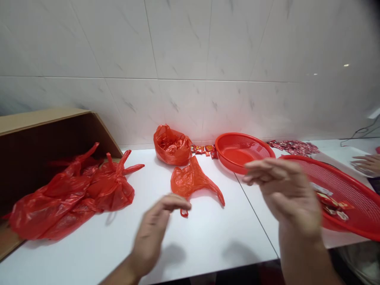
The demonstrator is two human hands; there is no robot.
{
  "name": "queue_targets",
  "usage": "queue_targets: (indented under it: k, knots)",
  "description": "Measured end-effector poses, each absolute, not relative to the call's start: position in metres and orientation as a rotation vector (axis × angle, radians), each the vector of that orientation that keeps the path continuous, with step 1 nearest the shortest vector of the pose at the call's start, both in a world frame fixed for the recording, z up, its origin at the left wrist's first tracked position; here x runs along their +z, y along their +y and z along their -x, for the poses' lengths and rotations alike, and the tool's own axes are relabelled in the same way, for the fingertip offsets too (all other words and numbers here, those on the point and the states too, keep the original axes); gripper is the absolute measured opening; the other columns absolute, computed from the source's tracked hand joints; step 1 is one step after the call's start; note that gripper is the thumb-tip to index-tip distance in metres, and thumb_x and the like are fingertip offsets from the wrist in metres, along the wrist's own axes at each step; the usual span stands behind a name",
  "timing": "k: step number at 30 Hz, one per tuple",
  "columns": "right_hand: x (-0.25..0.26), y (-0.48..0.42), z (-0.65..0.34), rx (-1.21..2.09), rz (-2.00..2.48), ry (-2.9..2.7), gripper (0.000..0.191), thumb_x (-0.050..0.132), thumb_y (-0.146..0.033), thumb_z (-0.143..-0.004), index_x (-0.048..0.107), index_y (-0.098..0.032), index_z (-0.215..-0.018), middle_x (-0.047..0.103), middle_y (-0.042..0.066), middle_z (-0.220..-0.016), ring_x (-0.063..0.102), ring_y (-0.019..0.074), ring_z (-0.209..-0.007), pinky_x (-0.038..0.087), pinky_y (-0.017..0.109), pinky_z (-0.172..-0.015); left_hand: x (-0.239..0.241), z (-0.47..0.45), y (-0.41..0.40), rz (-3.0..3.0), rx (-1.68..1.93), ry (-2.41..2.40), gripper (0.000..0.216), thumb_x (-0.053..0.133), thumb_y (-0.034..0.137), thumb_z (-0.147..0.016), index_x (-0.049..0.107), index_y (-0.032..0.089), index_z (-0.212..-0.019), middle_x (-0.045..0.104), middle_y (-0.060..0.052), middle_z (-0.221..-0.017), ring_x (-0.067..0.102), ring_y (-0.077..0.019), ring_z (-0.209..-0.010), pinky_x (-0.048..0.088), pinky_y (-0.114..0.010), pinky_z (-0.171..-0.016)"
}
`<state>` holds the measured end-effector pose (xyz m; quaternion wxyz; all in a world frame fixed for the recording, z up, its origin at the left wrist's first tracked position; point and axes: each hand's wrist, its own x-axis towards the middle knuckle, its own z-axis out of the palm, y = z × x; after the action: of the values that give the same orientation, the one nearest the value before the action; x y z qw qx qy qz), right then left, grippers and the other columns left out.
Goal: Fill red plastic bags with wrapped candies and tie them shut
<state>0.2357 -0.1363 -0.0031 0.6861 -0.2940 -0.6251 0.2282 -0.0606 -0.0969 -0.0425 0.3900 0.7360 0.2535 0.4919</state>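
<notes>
My left hand (156, 227) is raised over the white table, fingers stretched out and nothing in it. Just beyond its fingertips lies a flat red plastic bag (190, 180), its handles spread on the tabletop. My right hand (286, 192) hovers to the right, palm turned inward and fingers extended, also holding nothing; it is slightly blurred. Behind it stands a large red colander (353, 190) with several small wrapped snacks (331, 202) inside. A second, round red colander (234, 154) stands against the wall, beyond my right fingertips.
Tied red bags (74, 194) spill from a cardboard box (50, 118) at left. An open red bag (172, 146) full of red packets stands by the wall, beside small packets (204, 149). More packets (297, 147) lie at back right. Another person's hand (368, 163) shows far right.
</notes>
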Motion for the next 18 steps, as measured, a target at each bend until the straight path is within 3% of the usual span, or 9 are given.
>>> queue_targets:
  k: [2,4,9,12,16,18]
  knots:
    - [-0.044,-0.12,-0.225,0.623,0.821,-1.401,0.02,0.066,-0.034,-0.098,0.072,-0.032,-0.117,0.076,0.006,-0.107,0.074,0.0219,-0.086,0.063,0.039,-0.076,-0.084,0.042,-0.096,-2.1,0.956,0.8,0.022,0.05,0.028,-0.105,0.071,0.022,-0.11,0.075,-0.009,-0.107,0.071,-0.0223,-0.1,0.06,-0.036,-0.091]
    - [-0.083,-0.104,-0.208,0.799,1.019,-1.469,0.018,0.057,-0.034,-0.102,0.074,-0.026,-0.103,0.076,0.005,-0.09,0.073,0.0212,-0.079,0.061,0.035,-0.07,-0.123,0.024,-0.093,-2.409,0.741,0.923,0.025,0.05,0.019,-0.101,0.069,0.021,-0.119,0.073,-0.01,-0.118,0.069,-0.0253,-0.11,0.058,-0.04,-0.097]
    - [-0.149,-0.055,-0.149,0.555,1.562,-1.861,0.026,0.05,-0.015,-0.096,0.075,-0.017,-0.091,0.076,0.012,-0.111,0.07,0.0236,-0.11,0.053,0.036,-0.102,-0.17,-0.003,-0.061,-2.711,0.124,1.618,0.05,0.04,0.0,-0.093,0.062,0.009,-0.137,0.06,-0.024,-0.142,0.065,-0.0339,-0.119,0.054,-0.05,-0.1]
    - [-0.163,-0.025,-0.127,0.487,1.644,-1.881,0.023,0.051,-0.017,-0.095,0.073,-0.014,-0.09,0.074,0.017,-0.104,0.07,0.0267,-0.101,0.054,0.038,-0.097,-0.167,-0.006,-0.039,-2.673,-0.055,1.728,0.057,0.042,0.002,-0.093,0.052,0.005,-0.149,0.053,-0.029,-0.148,0.062,-0.0362,-0.124,0.053,-0.049,-0.099]
    - [-0.165,0.002,-0.124,0.445,1.558,-1.802,0.02,0.051,-0.015,-0.094,0.068,-0.013,-0.105,0.072,0.016,-0.102,0.069,0.0279,-0.099,0.054,0.039,-0.093,-0.154,-0.002,-0.022,-2.624,-0.06,1.774,0.054,0.051,0.018,-0.095,0.053,0.006,-0.147,0.066,-0.025,-0.128,0.07,-0.0362,-0.109,0.056,-0.046,-0.087]
    - [-0.163,0.008,-0.13,0.443,1.421,-1.773,0.023,0.048,-0.014,-0.096,0.065,-0.015,-0.111,0.071,0.013,-0.099,0.069,0.0264,-0.094,0.054,0.039,-0.09,-0.148,0.002,-0.016,-2.596,-0.059,1.805,0.055,0.047,0.026,-0.099,0.047,0.006,-0.151,0.068,-0.025,-0.123,0.072,-0.0361,-0.103,0.057,-0.046,-0.083]
